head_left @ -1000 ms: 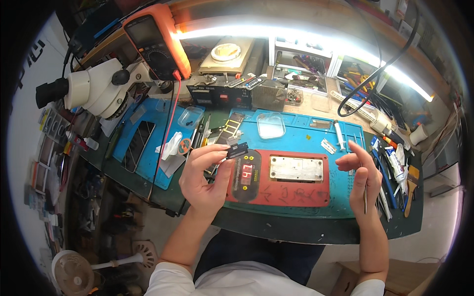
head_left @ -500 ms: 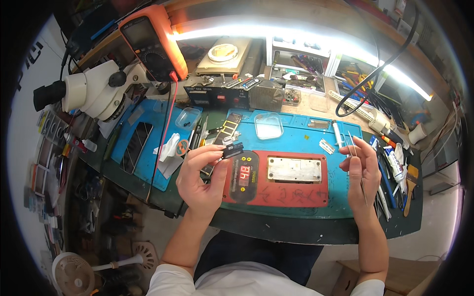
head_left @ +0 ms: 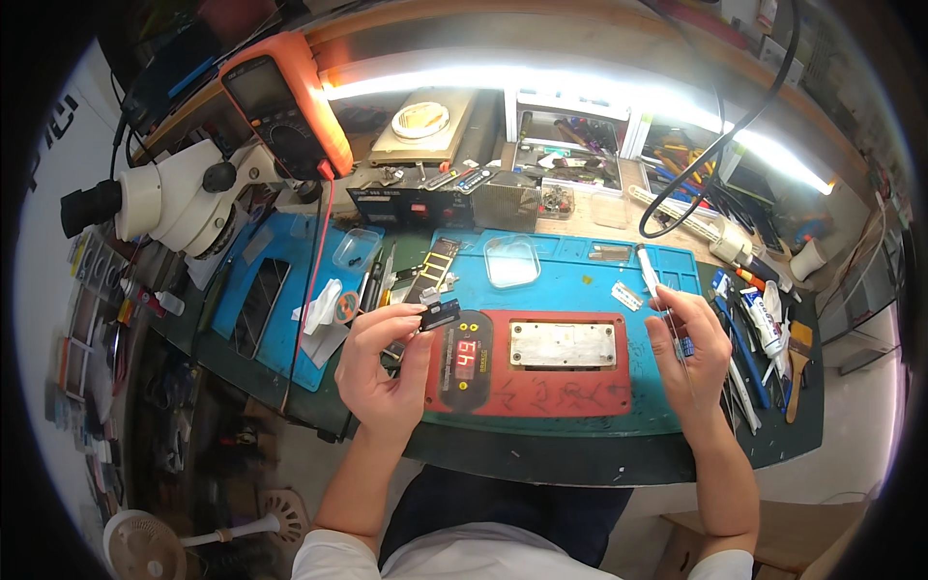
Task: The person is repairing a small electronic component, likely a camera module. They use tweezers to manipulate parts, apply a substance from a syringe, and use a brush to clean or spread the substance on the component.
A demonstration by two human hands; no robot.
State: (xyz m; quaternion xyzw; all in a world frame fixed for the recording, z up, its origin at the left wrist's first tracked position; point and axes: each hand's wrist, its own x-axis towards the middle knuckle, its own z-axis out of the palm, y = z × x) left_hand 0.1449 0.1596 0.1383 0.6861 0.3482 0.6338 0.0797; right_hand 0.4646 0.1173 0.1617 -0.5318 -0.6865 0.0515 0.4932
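Small black rectangular component [head_left: 440,313] sits pinched in the left hand [head_left: 379,362] fingers above the red heating plate [head_left: 541,362] on the counter. Right hand [head_left: 694,350] fingers pinch a white syringe-like tube [head_left: 650,275] over the blue mat [head_left: 580,261].

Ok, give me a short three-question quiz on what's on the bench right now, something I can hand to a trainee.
1. True or false: the left hand holds a small dark part in a fingertip grip.
2. What lies between the two hands? A) a red heating plate with a lit display, B) a laptop, C) a coffee mug.
3. Fill in: the right hand is closed around a thin ____ tube that points away from the person.

Key
1. True; the part is pinched above the plate's left end.
2. A.
3. White; it looks like a syringe or pen, but the kind is hard to tell.
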